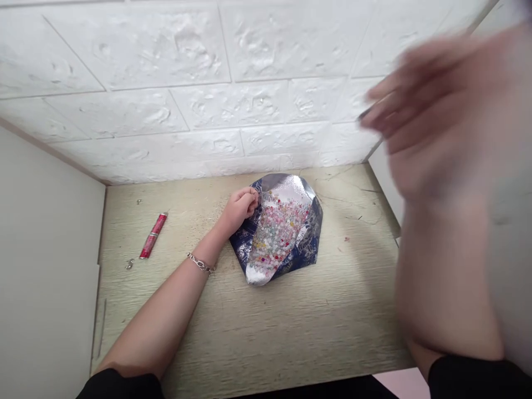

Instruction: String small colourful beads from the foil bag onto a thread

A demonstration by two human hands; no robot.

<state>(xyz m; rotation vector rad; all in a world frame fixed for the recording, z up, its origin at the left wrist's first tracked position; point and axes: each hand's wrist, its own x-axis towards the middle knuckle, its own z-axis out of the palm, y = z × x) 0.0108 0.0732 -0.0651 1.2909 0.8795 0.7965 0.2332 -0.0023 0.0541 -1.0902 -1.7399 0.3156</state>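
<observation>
Head camera view shows a blue and silver foil sheet (308,239) lying on the pale bench (282,332), near the foot of the white brick-pattern wall (266,64). On the foil there is spread a heap of small beads (277,226), in pink, red, white, yellow and clear colours. The blue part of the foil carries silver printed figures, like ornaments, but I cannot read in them any word or brand name.

The left hand (241,209) is at the left edge of this foil, touching it, with the fingers curled closed; if something thin is pinched between the fingertips, I cannot tell. On the left wrist there is a silver chain bracelet (200,262).

The right hand (432,111) is raised at the upper right, well apart from the foil, and it is strongly blurred. Its fingers are bent, and a small dark spot shows at their tips; whether they grasp something, I cannot tell.

Left of the left hand lies a narrow red packet (153,235). It has pale marks on its surface, which are too small for reading. Near it are small metal pieces (130,264), and to the right of the foil some thin threads (353,202) lie loosely on the bench.
</observation>
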